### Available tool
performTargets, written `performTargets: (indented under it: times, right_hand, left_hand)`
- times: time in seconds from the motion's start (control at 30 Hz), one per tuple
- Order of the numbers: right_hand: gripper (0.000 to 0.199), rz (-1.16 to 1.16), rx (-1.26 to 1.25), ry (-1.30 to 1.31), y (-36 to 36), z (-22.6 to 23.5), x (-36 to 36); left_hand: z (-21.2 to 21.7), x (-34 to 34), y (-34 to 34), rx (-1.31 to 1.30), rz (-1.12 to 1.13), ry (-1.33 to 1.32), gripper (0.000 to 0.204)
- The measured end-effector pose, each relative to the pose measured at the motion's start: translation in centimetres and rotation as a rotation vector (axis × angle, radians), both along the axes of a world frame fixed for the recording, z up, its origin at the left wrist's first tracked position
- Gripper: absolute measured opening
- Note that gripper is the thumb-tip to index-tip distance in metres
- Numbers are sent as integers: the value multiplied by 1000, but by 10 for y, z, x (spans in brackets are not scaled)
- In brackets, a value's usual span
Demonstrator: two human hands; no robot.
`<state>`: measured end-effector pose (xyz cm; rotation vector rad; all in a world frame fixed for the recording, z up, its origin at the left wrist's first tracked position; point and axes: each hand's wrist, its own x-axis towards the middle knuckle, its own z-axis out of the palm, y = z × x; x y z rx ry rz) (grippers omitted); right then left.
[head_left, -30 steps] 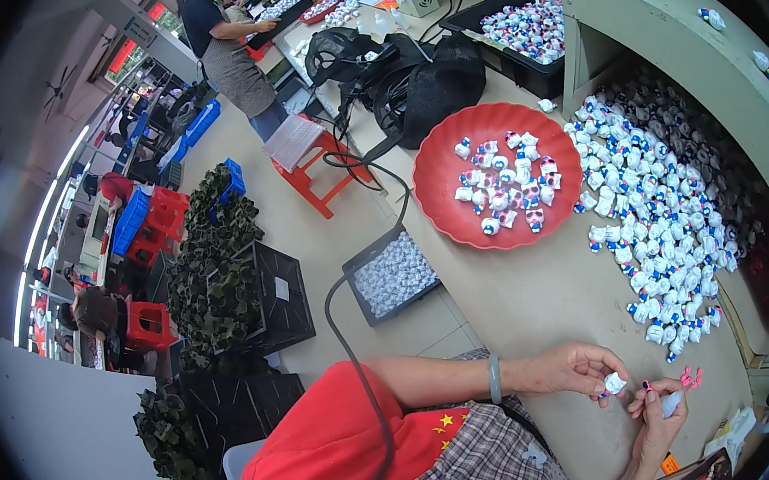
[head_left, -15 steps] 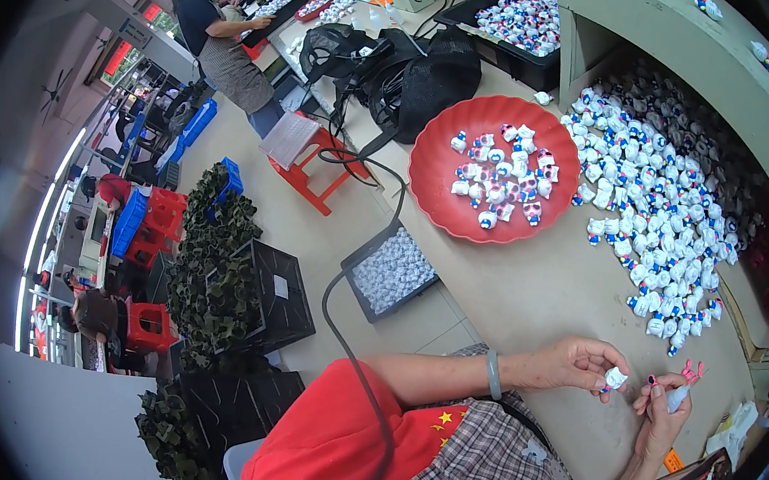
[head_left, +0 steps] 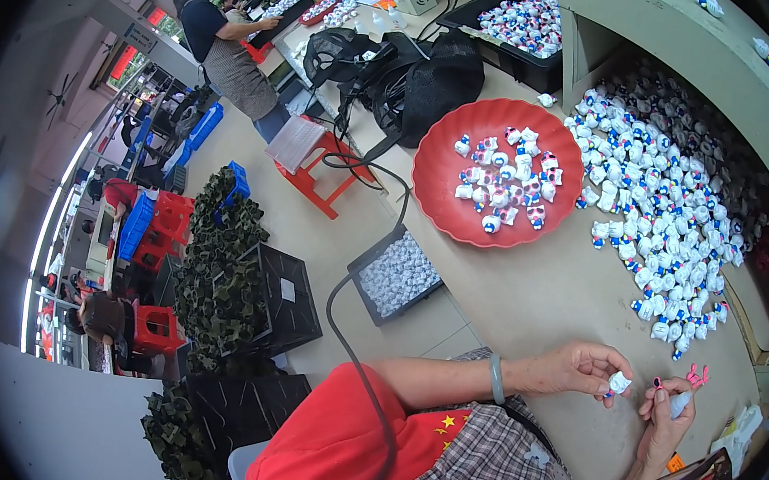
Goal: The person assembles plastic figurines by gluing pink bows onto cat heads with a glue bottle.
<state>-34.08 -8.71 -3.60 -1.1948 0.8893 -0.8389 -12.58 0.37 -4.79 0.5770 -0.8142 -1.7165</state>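
Near the surface's [head_left: 544,311] front edge, our left hand [head_left: 580,370] pinches a small white figurine [head_left: 619,384] for work; our right hand [head_left: 664,410] grips a pale tool [head_left: 680,404].

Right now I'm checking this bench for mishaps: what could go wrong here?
The left hand pinches one small white figure by its fingertips above the table, so it might slip and drop. The big heap of figures spreads toward the near edge, so an elbow could scatter some. The black cable trails past the person's lap and could snag.
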Motion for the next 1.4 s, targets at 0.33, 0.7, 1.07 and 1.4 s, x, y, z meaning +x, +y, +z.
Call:
performTargets:
  times: [0.33, 0.7, 1.07, 1.4]
  right_hand:
    - [9, -17, 18, -36, -2, -3, -1]
    - [9, -20, -9, -53, -1, 2, 5]
    - [12, -15, 137, -61, 10, 16, 3]
    - [12, 43, 151, -173, 9, 12, 13]
  left_hand:
    - [-1, -2, -2, -19, 5, 6, 33]
    - [-4, 0, 0, 8, 16, -17, 35]
    - [9, -10, 3, 89, 232, -139, 35]
    - [14, -12, -1, 132, 330, -283, 31]
